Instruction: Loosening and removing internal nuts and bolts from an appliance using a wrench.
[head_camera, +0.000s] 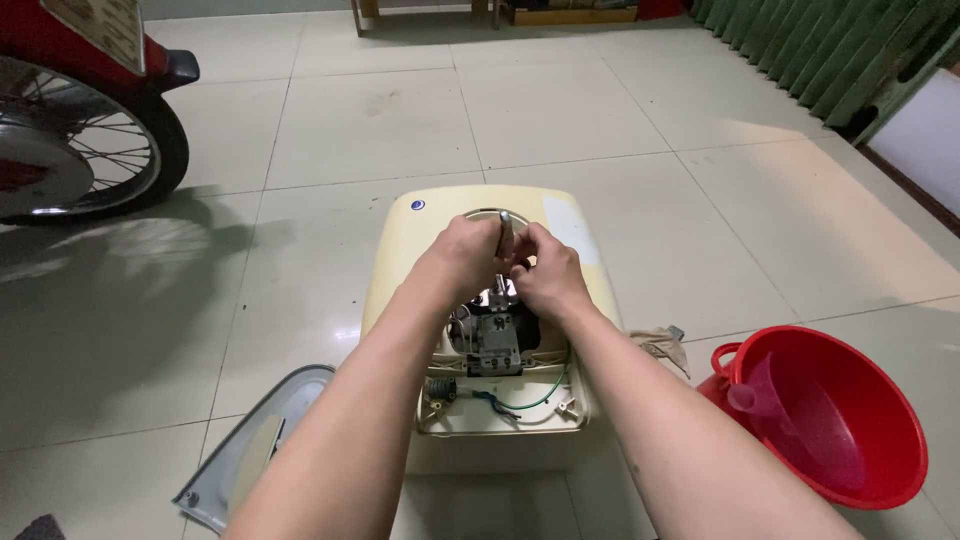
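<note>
Both hands, left hand (462, 255) and right hand (545, 275), were clenched around a metal tool (505, 235) over the opened heater (487, 330) mid-floor, loosening a fitting; steady turning seemed required next.

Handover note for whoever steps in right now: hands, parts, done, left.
Left hand: closed around a metal tool, held upright over the opening of the cream appliance housing on the tiled floor.
Right hand: beside it, fingers at the tool's lower end; exact grip unclear.
Parts: grey cover panel lies off, on the floor at the left. Inner electrical block and green wire exposed. Red basin at the right, cloth beside the housing.
Done: cover off.
Left: the inner block is still seated in the housing.
</note>
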